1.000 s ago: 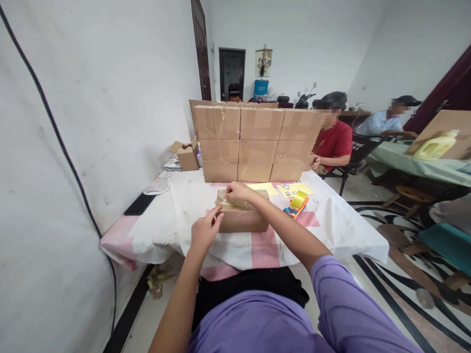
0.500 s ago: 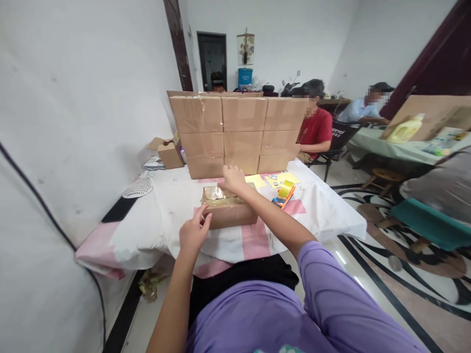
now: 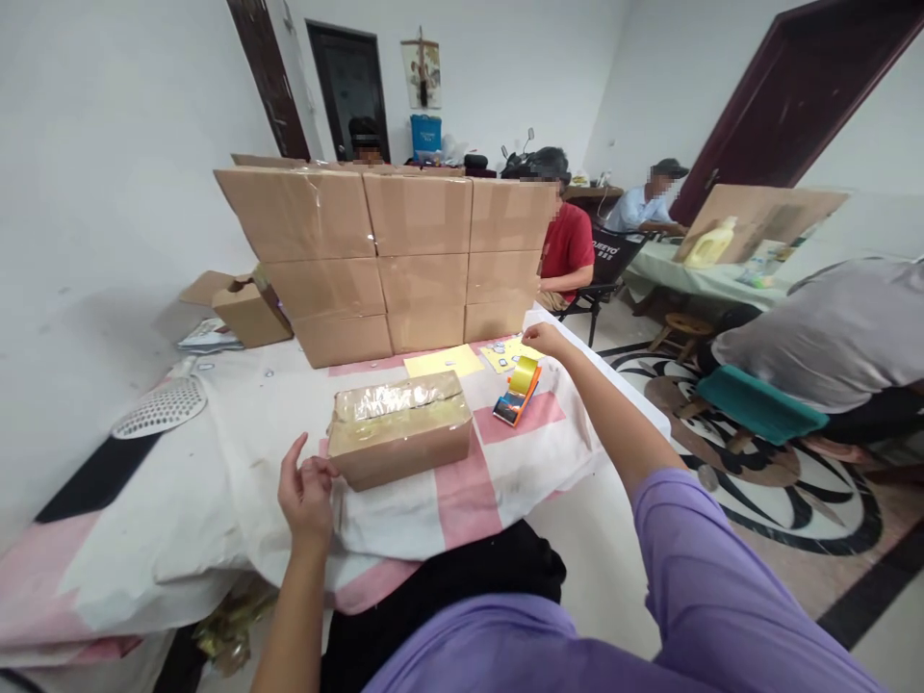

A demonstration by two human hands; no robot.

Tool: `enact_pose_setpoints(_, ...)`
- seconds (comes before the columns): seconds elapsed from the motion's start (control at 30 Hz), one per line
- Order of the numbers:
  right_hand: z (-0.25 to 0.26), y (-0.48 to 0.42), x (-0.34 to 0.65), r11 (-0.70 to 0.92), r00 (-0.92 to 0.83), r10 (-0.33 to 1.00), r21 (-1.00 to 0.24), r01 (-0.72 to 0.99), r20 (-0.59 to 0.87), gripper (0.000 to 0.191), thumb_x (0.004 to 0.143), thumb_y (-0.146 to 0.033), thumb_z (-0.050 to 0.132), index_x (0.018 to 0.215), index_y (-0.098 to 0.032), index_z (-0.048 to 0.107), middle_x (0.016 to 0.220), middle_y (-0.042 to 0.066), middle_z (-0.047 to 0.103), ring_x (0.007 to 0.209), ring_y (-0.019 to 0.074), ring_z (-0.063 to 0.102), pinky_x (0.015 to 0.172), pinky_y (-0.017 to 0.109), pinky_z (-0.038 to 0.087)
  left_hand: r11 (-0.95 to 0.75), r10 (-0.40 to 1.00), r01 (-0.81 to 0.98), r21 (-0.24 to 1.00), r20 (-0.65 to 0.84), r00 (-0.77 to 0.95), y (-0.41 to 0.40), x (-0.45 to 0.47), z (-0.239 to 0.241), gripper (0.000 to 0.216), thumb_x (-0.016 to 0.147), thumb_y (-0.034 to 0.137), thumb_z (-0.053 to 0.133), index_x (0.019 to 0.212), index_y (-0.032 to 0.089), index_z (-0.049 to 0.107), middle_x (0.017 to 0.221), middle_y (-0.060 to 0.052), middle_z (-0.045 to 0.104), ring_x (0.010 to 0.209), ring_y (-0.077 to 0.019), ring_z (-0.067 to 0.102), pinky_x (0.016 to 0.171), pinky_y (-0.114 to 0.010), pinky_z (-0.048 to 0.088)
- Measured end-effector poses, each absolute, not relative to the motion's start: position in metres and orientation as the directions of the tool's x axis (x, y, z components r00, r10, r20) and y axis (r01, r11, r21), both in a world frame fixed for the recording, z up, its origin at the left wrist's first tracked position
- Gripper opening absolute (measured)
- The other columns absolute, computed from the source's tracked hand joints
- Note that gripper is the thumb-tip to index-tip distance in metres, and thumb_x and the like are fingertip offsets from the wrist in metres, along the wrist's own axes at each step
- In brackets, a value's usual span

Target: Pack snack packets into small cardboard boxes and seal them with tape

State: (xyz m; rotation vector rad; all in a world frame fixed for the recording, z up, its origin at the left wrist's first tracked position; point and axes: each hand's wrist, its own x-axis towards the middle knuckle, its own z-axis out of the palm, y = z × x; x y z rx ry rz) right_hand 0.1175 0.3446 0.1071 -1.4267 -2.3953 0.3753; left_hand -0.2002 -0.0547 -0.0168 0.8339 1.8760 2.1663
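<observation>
A taped cardboard box (image 3: 404, 452) lies on the cloth in front of me, shiny clear tape across its top. At its near left corner is my left hand (image 3: 309, 486), fingers apart, fingertips beside or lightly against the cardboard. My right hand (image 3: 549, 341) reaches out beyond the tape dispenser, over the far right edge of a patterned yellow sheet (image 3: 498, 358). Its fingers are bent and together; whether anything is between them is hidden. The orange and blue tape dispenser (image 3: 511, 404) holds a yellowish tape roll (image 3: 523, 373). A plain yellow sheet (image 3: 440, 362) lies behind the box.
Stacked cardboard boxes (image 3: 425, 260) form a wall at the back of the table. An opened carton (image 3: 252, 313), a white perforated piece (image 3: 160, 408) and a dark flat slab (image 3: 97, 476) sit to the left. A person in red (image 3: 570, 245) sits beyond the stack.
My right hand has left the top of the box and moved right to the patterned yellow sheet. My left hand has shifted from the box's top edge to its left corner. The view has turned right.
</observation>
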Motion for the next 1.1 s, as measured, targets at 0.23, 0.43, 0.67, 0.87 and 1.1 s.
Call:
enact_pose_setpoints(0.23, 0.060, 0.392, 0.121, 0.490, -0.539, 0.842, -0.436, 0.755, 0.013, 0.018, 0.069, -0.007, 0.071, 0.084, -0.015, 0.080, 0.075, 0.003, 0.072, 0.068, 0.0146, 0.059, 0.070, 0.024, 0.045, -0.193, 0.407, 0.040, 0.980, 0.117, -0.906, -0.048, -0.202, -0.020, 0.059, 0.090, 0.058, 0.059, 0.137, 0.022, 0.059, 0.067, 0.007, 0.053, 0.044, -0.0055, 0.040, 0.038, -0.016, 0.029)
enact_pose_setpoints(0.43, 0.025, 0.409, 0.118, 0.485, -0.546, 0.837, -0.506, 0.714, 0.032, 0.015, 0.072, -0.009, 0.069, 0.084, -0.013, 0.077, 0.083, 0.007, 0.073, 0.076, 0.0168, 0.060, 0.073, 0.025, 0.044, -0.086, 0.383, 0.028, 0.996, 0.059, -0.922, -0.048, -0.199, -0.022, 0.054, 0.090, 0.054, 0.059, 0.137, 0.026, 0.062, 0.065, 0.007, 0.047, 0.046, -0.0054, 0.038, 0.039, -0.015, 0.033)
enact_pose_setpoints(0.67, 0.017, 0.404, 0.120, 0.417, -0.482, 0.873, -0.622, 0.663, 0.071, 0.013, 0.083, -0.021, 0.064, 0.091, -0.014, 0.072, 0.077, 0.005, 0.075, 0.072, 0.0161, 0.064, 0.071, 0.024, 0.044, -0.063, 0.337, 0.015, 0.998, 0.036, -0.941, -0.046, -0.202, -0.025, 0.052, 0.089, 0.052, 0.060, 0.134, 0.026, 0.065, 0.069, 0.006, 0.052, 0.048, -0.0060, 0.041, 0.040, -0.016, 0.037)
enact_pose_setpoints(0.87, 0.031, 0.393, 0.121, 0.383, -0.431, 0.893, -0.725, 0.572, 0.132, 0.011, 0.084, -0.024, 0.061, 0.077, -0.016, 0.065, 0.071, 0.004, 0.071, 0.070, 0.0154, 0.061, 0.071, 0.025, 0.044, -0.105, 0.296, 0.079, 0.991, 0.107, -0.949, -0.044, -0.195, -0.011, 0.044, 0.086, 0.052, 0.062, 0.118, 0.023, 0.072, 0.066, 0.005, 0.055, 0.050, -0.0084, 0.040, 0.041, -0.020, 0.032)
enact_pose_setpoints(1.1, 0.067, 0.375, 0.110, 0.351, -0.381, 0.904, -0.847, 0.399, 0.195, 0.022, 0.077, -0.036, 0.070, 0.072, -0.020, 0.055, 0.068, 0.001, 0.065, 0.057, 0.0127, 0.050, 0.055, 0.025, 0.039, -0.254, 0.151, 0.491, 0.834, 0.535, -0.831, -0.014, -0.192, 0.084, 0.009, 0.081, 0.039, 0.062, 0.080, 0.030, 0.065, 0.046, 0.007, 0.045, 0.045, -0.0162, 0.044, 0.045, -0.030, 0.034)
